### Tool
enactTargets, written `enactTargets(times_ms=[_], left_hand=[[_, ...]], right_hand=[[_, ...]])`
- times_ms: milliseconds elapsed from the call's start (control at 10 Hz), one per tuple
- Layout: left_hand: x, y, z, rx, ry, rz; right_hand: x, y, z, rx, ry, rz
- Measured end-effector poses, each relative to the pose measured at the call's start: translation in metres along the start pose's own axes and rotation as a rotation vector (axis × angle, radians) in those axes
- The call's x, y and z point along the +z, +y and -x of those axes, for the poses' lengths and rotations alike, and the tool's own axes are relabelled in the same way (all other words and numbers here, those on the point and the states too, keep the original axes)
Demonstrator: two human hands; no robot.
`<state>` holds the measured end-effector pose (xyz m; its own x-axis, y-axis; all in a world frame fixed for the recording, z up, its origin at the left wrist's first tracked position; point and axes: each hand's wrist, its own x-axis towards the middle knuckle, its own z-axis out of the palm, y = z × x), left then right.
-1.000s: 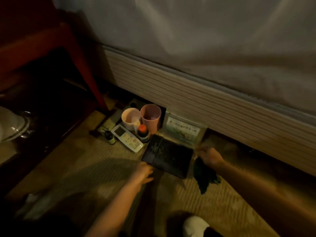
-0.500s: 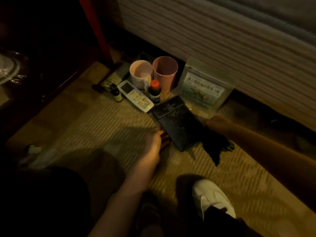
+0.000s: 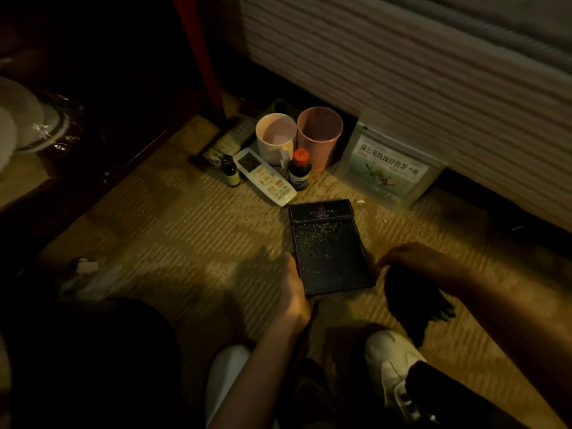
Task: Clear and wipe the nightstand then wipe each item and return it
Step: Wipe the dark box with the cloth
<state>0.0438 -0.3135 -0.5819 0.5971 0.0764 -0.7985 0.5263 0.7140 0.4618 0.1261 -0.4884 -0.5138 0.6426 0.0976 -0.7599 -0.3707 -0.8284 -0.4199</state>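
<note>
Gripping dusty black tray [image 3: 328, 252] by near-left edge on carpet: left hand [image 3: 294, 289]. Right hand [image 3: 424, 263] clutched dark cloth [image 3: 411, 301] just beside tray. Nightstand items, namely mug [image 3: 274, 137], pink cup [image 3: 318, 136], remote [image 3: 264, 176], bottles, stood grouped near bed. Judged: clearing done; tray unwiped, no return begun.

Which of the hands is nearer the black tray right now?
Left. The left hand grips the black tray at its left edge; the right hand holds a dark cloth just off its right side.
</note>
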Motion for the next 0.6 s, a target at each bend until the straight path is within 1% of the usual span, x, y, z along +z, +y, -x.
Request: enactTargets(times_ms=[100,200,300,400,500,600], left_hand=[[-0.007,-0.007,-0.005,0.003,-0.041,-0.006],[-0.014,-0.012,-0.009,-0.022,-0.073,0.047],[-0.015,-0.015,-0.012,-0.031,-0.093,0.042],[-0.010,-0.013,-0.011,-0.025,-0.076,0.043],[-0.009,-0.011,-0.010,-0.045,-0.095,0.061],[-0.010,-0.008,-0.005,-0.070,-0.024,0.031]], right_hand=[[-0.013,-0.008,-0.001,0.046,0.060,-0.471],[-0.019,-0.021,-0.006,-0.087,0.078,-0.629],[-0.010,-0.038,-0.019,-0.134,0.354,-0.616],[0.006,-0.054,-0.034,-0.209,0.594,-0.310],[0.028,-0.062,-0.051,-0.297,0.558,0.021],[0.050,-0.065,-0.062,-0.376,0.554,0.319]])
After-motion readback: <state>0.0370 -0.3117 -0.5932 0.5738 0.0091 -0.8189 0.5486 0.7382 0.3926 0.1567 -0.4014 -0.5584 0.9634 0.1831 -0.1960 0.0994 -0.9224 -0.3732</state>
